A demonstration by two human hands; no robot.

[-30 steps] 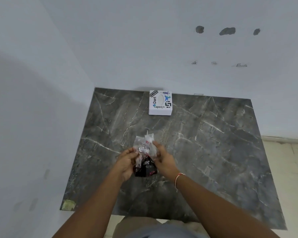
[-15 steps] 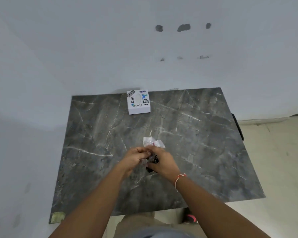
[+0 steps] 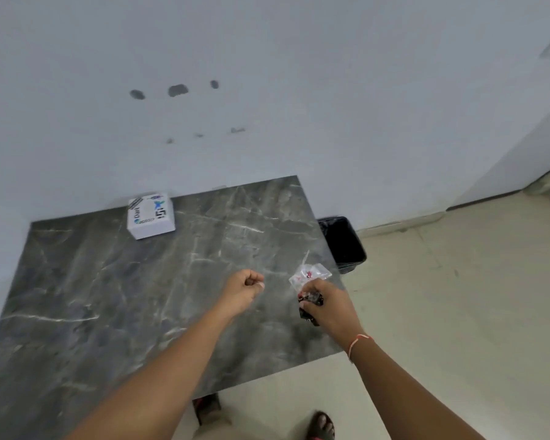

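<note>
Tightly, right fingers [image 3: 314, 289] round wrapper [image 3: 310, 274]

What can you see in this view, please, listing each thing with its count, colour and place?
table: one, dark grey marble with white veins, against the wall
box: one, white with printed stickers, at the table's far edge by the wall
plastic wrapper: one, crumpled, clear and black with red bits, over the table's right edge
bin: one, black, on the floor right of the table
wall marks: three dark patches above the table
floor: beige, right of the table
left hand: curled in a fist over the table, nothing seen in it
right hand: grips the wrapper, red thread on its wrist
foot: one, in a sandal, bottom edge
</note>
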